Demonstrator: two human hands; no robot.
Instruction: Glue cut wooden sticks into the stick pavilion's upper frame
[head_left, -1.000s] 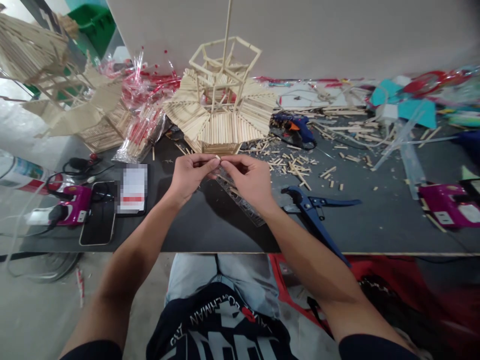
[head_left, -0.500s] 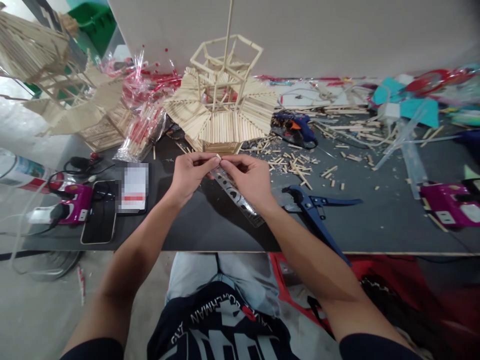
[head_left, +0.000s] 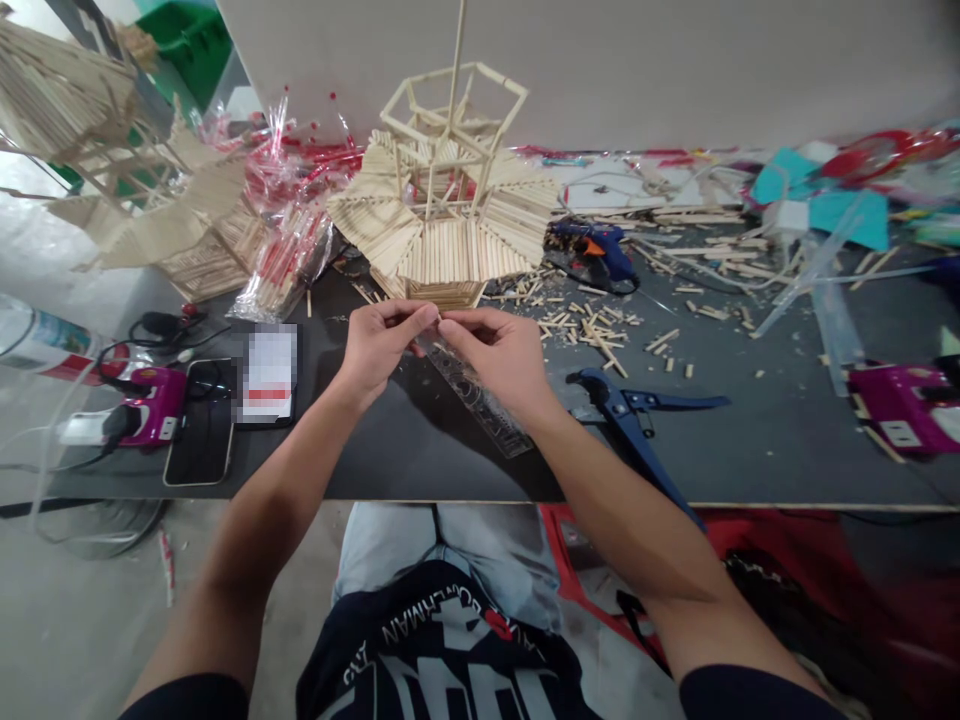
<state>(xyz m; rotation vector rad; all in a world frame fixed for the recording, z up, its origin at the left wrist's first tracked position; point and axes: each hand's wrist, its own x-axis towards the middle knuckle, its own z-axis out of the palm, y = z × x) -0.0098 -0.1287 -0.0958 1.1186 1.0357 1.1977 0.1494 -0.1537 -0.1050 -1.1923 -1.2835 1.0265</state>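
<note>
My left hand (head_left: pixel 386 345) and my right hand (head_left: pixel 495 355) meet fingertip to fingertip just in front of a wooden stick model (head_left: pixel 442 250). Both are closed in a pinch around a short wooden stick piece, now nearly hidden by the fingers. The model has a flared, petal-like skirt of sticks, an open hexagonal frame above it and one tall upright stick. Under my right hand, a clear plastic ruler with cut-out shapes (head_left: pixel 480 405) lies slanted on the table. A blue-handled cutter (head_left: pixel 622 410) rests beside my right forearm.
Cut stick pieces (head_left: pixel 585 325) are scattered right of the model, near a blue glue gun (head_left: pixel 600 250). Two phones (head_left: pixel 199 425), a purple power strip (head_left: pixel 154 405) and bagged sticks (head_left: pixel 281 265) lie left. Another stick model (head_left: pixel 172 215) stands behind them. A second purple strip (head_left: pixel 907 405) is far right.
The pale end of the stick piece, visible between my fingertips before, is now almost covered. My hands have barely moved, and the view has shifted slightly.
</note>
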